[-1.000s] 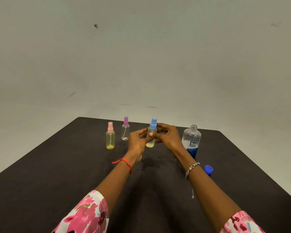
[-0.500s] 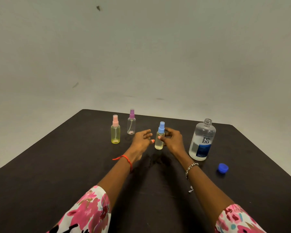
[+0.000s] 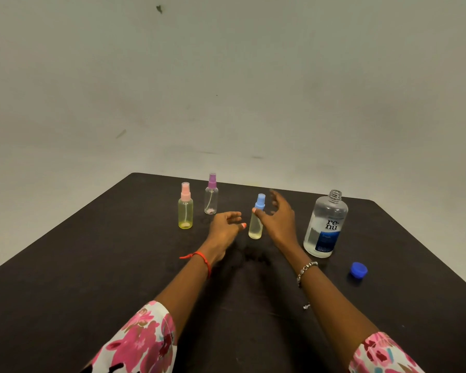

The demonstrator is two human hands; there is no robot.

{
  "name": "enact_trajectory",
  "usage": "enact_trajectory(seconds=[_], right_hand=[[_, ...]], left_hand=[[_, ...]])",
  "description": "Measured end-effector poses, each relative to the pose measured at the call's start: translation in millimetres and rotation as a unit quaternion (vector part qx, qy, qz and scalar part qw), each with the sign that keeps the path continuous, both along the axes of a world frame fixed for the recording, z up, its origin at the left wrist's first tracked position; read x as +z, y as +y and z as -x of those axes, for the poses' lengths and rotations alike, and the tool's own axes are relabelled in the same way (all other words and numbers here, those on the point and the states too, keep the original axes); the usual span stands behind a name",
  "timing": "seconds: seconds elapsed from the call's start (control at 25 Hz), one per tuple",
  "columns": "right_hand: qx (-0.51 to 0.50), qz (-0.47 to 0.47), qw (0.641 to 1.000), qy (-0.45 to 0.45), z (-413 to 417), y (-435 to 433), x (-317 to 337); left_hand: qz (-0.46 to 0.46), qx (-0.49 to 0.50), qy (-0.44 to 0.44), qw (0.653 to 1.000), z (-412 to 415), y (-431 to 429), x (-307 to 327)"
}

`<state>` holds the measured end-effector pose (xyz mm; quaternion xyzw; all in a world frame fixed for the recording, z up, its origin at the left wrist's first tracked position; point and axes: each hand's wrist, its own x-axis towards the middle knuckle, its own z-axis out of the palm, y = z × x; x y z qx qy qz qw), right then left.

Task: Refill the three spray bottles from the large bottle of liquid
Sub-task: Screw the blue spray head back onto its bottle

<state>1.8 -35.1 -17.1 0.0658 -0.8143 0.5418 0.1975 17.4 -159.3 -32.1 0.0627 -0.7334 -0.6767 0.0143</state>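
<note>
- Centre frame: the blue-capped spray bottle (image 3: 256,223) stands on the table (image 3: 119,265) between the hands.
- The left hand (image 3: 225,228) is loosely curled and holds nothing; the right hand (image 3: 279,216) is spread wide, thumb beside the bottle's neck.
- Right of frame: a careless sweep could topple the uncapped large bottle (image 3: 324,227) and spill it.

Dark table (image 3: 65,278); pale scuffed wall (image 3: 226,76) behind; floor possibly visible at right.

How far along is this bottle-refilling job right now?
Looks done: the pink-capped spray bottle holds yellowish liquid, cap on. In hand: the blue-capped spray bottle, holding pale liquid, stands capped between the open left hand and right hand. Remaining: the purple-capped clear spray bottle looks nearly empty; the large clear plastic bottle stands uncapped, its blue cap beside it.
</note>
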Motion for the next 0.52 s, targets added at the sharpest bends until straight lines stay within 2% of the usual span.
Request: enact_trajectory(seconds=[0.12, 0.2, 0.32, 0.44, 0.52], right_hand=[[0.000, 0.022, 0.989, 0.149, -8, -19, 18], [0.043, -0.005, 0.980, 0.192, -7, -39, 26], [0.081, -0.021, 0.989, 0.121, 6, -65, 19], [0.079, -0.025, 0.996, -0.016, 31, -79, 5], [0.078, -0.032, 0.994, -0.073, 46, -83, 0]], left_hand=[[0.041, 0.061, 0.036, 0.997, 4, -6, 4], [0.060, 0.067, 0.059, 0.994, 10, -13, 5], [0.072, 0.067, 0.079, 0.992, 25, -23, 0], [0.075, 0.065, 0.025, 0.995, 43, -33, -6], [0.073, 0.058, 0.003, 0.996, 47, -36, -2]])
